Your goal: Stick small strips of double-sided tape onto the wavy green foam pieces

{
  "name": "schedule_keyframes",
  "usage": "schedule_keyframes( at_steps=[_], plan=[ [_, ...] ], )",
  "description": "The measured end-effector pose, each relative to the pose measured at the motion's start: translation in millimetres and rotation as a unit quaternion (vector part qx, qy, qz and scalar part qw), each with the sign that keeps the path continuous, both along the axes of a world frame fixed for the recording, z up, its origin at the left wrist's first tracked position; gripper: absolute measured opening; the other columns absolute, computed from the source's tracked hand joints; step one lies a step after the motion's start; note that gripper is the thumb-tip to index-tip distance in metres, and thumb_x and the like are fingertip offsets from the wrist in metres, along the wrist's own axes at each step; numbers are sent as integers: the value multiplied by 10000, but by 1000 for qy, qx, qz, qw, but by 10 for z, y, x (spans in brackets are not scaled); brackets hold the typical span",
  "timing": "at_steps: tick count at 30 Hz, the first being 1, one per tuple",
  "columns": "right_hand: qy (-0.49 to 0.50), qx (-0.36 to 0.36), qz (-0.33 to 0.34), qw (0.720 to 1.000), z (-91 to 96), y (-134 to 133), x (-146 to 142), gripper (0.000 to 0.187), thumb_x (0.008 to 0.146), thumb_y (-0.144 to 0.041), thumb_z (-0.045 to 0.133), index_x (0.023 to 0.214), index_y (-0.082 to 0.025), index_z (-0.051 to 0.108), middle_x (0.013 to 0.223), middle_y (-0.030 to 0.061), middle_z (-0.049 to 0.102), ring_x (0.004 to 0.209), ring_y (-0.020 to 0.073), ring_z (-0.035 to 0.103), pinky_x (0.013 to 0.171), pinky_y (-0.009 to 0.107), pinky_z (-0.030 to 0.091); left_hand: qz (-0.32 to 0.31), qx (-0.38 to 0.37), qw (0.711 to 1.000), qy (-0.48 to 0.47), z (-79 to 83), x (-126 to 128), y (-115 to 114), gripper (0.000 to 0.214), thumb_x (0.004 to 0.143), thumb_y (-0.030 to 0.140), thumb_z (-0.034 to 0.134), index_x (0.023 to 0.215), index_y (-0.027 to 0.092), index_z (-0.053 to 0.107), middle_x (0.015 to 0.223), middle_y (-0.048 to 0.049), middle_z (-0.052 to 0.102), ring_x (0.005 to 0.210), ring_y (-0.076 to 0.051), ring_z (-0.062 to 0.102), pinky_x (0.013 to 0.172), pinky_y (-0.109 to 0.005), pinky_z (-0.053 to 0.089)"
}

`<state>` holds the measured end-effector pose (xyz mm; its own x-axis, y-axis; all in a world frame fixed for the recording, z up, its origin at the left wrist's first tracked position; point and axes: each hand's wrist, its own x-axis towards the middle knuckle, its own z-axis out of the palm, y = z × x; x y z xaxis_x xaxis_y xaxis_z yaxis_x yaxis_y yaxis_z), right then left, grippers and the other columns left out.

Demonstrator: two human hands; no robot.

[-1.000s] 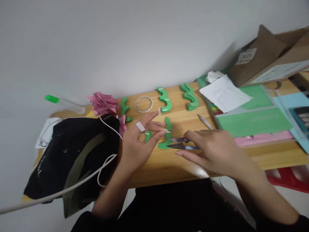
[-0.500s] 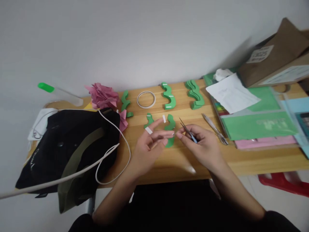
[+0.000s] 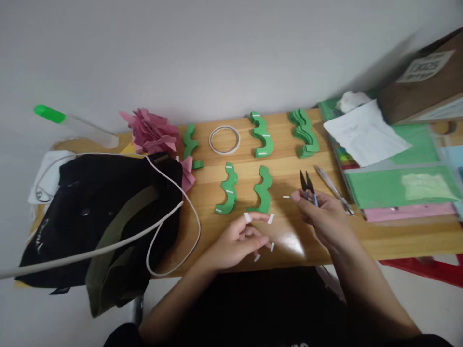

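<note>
My left hand (image 3: 240, 238) hovers low over the front of the wooden desk (image 3: 289, 241), fingers curled, with small white tape bits stuck on several fingertips. My right hand (image 3: 321, 214) holds small black snips (image 3: 307, 185) upright, and a tiny white tape bit clings to its fingertip. Two wavy green paper pieces (image 3: 227, 189) (image 3: 263, 190) lie flat just beyond my left hand. Further back are another taped green piece (image 3: 263, 135), a stack of green pieces (image 3: 306, 134) and a tape roll (image 3: 224, 140).
A black bag (image 3: 97, 212) with a white cord (image 3: 159, 226) covers the desk's left. A pink paper flower (image 3: 152, 132) sits behind it, a green-capped tube (image 3: 68, 123) further left. Tweezers (image 3: 333, 188), coloured paper sheets (image 3: 398, 185), white paper (image 3: 365, 135) and a cardboard box (image 3: 423, 82) fill the right.
My left hand pulled back from the green piece toward the desk edge and curled. My right hand lifted the snips upright and shifted right. The camera view tilted.
</note>
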<state>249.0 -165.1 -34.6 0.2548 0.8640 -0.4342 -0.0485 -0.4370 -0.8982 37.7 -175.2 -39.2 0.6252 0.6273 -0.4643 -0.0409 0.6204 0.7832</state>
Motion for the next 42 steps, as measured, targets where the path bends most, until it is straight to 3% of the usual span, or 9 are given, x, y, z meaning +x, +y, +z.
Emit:
schedule_keyframes(
  at_steps=[4, 7, 16, 20, 29, 33, 42],
  plan=[
    [81, -35, -79, 993, -7, 61, -54, 419, 542, -453, 842, 738, -156, 621, 449, -112, 320, 384, 33, 237, 372, 195, 142, 47, -66, 995, -52, -126, 127, 51, 361, 775, 247, 679, 1107, 176, 557, 1246, -135, 549, 732, -173, 702, 453, -203, 495],
    [104, -37, -110, 988, 4, 97, -65, 428, 517, -412, 858, 771, -151, 633, 451, -119, 318, 377, 21, 222, 367, 184, 127, 47, -80, 994, -64, -138, 145, 62, 366, 776, 221, 663, 1122, 186, 546, 1338, -144, 485, 746, -175, 715, 446, -191, 500],
    [130, -37, -119, 984, -50, 140, -61, 340, 539, -332, 832, 761, -152, 649, 429, -110, 332, 373, 28, 251, 364, 185, 137, 24, -57, 995, -76, -171, 103, 38, 320, 796, 244, 668, 1030, 173, 463, 1253, -148, 521, 738, -152, 697, 460, -178, 518],
    [137, -36, -117, 983, -97, 136, -62, 288, 574, -303, 808, 767, -162, 648, 426, -108, 333, 369, 31, 242, 364, 189, 125, 40, -58, 992, -100, -199, 109, 20, 343, 782, 209, 674, 953, 209, 376, 1207, -100, 510, 734, -159, 700, 429, -175, 508],
    [144, -37, -102, 984, -151, 124, -54, 205, 669, -291, 759, 776, -165, 637, 412, -102, 339, 365, 39, 234, 369, 202, 116, 104, -56, 984, -136, -216, 74, -4, 329, 763, 135, 629, 953, 212, 372, 1055, -26, 548, 618, -126, 690, 366, -140, 456],
    [141, -26, -99, 985, -174, 130, -51, 198, 687, -298, 748, 778, -165, 633, 414, -105, 333, 360, 38, 232, 369, 209, 121, 102, -69, 981, -149, -208, 39, 30, 339, 739, 130, 630, 951, 208, 378, 985, -11, 575, 569, -114, 673, 343, -129, 428],
    [147, -23, -98, 984, -169, 112, -55, 202, 684, -280, 738, 796, -154, 627, 431, -109, 337, 365, 37, 231, 373, 216, 112, 97, -68, 990, -82, -152, 34, 15, 367, 698, 132, 629, 961, 206, 384, 1032, -25, 549, 562, -108, 665, 345, -132, 393]
  ],
)
